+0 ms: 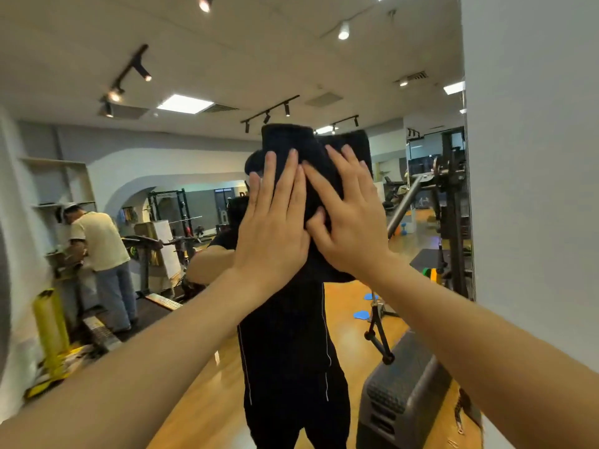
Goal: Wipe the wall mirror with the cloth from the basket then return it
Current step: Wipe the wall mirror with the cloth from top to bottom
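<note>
Cloth (316, 157): black, bunched, pressed flat against the wall mirror (194, 176) in its middle part, nearer the right edge than the left; the glass repeats it just to the right.
Left hand (275, 218): fingers straight and close together, pointing up, palm flat on the cloth's left half.
Right hand (351, 218): fingers straight and spread, leaning up and to the left, palm on the cloth's right half; its forefinger lies just beside the left hand's fingers, and its thumb pushes into a fold of the cloth.
Arms: both bare, reaching up from the lower corners.
Reflection: a person in black clothes (288, 351) stands behind the cloth; a second person in a pale shirt (100, 241) bends over near the mirror's left edge, amid gym machines.
White wall (534, 189): bounds the mirror's right edge.
Grey step box (402, 393): near the mirror's lower right corner.
</note>
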The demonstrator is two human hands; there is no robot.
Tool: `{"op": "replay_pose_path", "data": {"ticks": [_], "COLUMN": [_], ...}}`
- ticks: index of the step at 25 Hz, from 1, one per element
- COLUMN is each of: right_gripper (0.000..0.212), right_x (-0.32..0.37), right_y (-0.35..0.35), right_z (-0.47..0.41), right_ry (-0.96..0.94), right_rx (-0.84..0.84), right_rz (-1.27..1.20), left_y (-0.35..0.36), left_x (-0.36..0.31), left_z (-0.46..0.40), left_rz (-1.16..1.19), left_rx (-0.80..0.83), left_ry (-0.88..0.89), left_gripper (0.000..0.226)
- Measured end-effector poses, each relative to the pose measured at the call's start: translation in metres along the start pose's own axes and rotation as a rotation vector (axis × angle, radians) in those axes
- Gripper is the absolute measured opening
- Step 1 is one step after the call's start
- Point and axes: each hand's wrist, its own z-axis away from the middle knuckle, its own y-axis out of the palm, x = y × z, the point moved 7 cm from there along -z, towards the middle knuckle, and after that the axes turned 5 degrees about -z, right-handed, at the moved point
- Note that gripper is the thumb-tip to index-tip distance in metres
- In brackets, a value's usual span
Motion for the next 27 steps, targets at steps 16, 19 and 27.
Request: {"op": "replay_pose_path", "data": {"ticks": [16, 19, 27], "right_gripper": [0.057, 0.060, 0.065], "right_x": [-0.115, -0.119, -0.100], "right_y": [-0.078, -0.083, -0.071], "right_z": [0.023, 0.088, 0.251], "right_ry": [0.034, 0.050, 0.155], "right_rx": [-0.010, 0.040, 0.242], "right_rz": [0.065, 0.080, 0.119], "left_y": [0.035, 0.059, 0.102], "left_x": [-0.120, -0.155, -0.212], "left_z": [-0.051, -0.003, 0.134], "left_rz": [0.067, 0.052, -0.041], "left_rx": [-0.039, 0.086, 0.348], "left_ry": [0.033, 0.070, 0.181], "left_gripper": [0.075, 0.094, 0.118]}}
